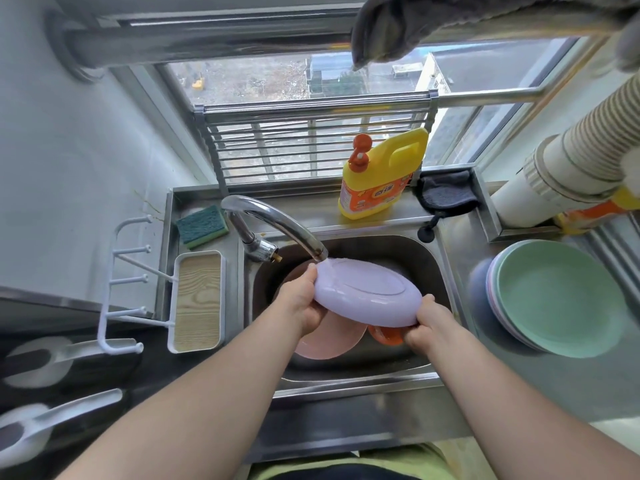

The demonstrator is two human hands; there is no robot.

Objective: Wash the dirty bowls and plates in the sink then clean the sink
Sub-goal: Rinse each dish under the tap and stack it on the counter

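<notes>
lilac plate (pixel 367 292), pink plate (pixel 332 341), green plate (pixel 557 299), yellow btl (pixel 381 174)

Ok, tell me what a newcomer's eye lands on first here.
First the lilac plate, held underside up by both hands under the running faucet over the sink. Then the yellow detergent jug on the ledge behind, and the stack of plates, green on top, on the counter to the right.

Lilac plate (pixel 369 292) held underside-up over sink (pixel 440 271), frame centre, under faucet (pixel 277 223) spout; water running onto rim. Left hand (pixel 299 303) grips left edge, right hand (pixel 427 323) grips right edge. Pink plate (pixel 332 341), orange item (pixel 386 336) below in basin. Stacked plates (pixel 554 299), green on top, right counter. Detergent bottle (pixel 381 174), sponge (pixel 202 225) on back ledge.
</notes>
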